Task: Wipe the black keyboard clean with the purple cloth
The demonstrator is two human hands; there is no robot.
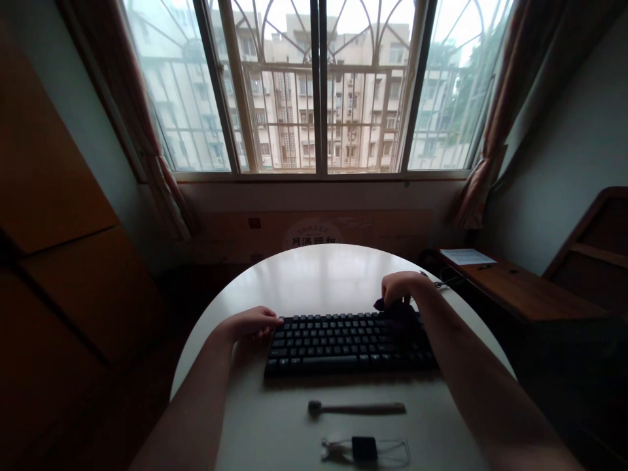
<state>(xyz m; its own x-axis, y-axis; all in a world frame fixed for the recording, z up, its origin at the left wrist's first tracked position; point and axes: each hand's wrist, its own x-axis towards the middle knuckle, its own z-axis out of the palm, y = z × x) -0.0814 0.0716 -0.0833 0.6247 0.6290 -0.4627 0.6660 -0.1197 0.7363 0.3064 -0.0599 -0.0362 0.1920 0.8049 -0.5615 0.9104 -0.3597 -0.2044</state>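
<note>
A black keyboard [324, 343] lies flat on the round white table [289, 268]. At its upper left corner my left hand [255, 322] is closed, thumb and fingers pinching the edge. Over the keyboard's right part, my right hand [400, 288] is closed round a dark cloth [402, 320], which covers some of the keys. My right forearm hides the keyboard's far right end. In front of the keyboard lies a toothbrush [363, 409] with its dark bristle head to the left. Nearer to me is a wire keycap puller [364, 449] with a black square grip.
Behind my right hand a dark cable [444, 282] lies at the table's edge. A wooden desk [534, 291] with a sheet of paper [468, 256] stands on the right. Beyond the table are a long printed box [373, 229] and a barred window [321, 98].
</note>
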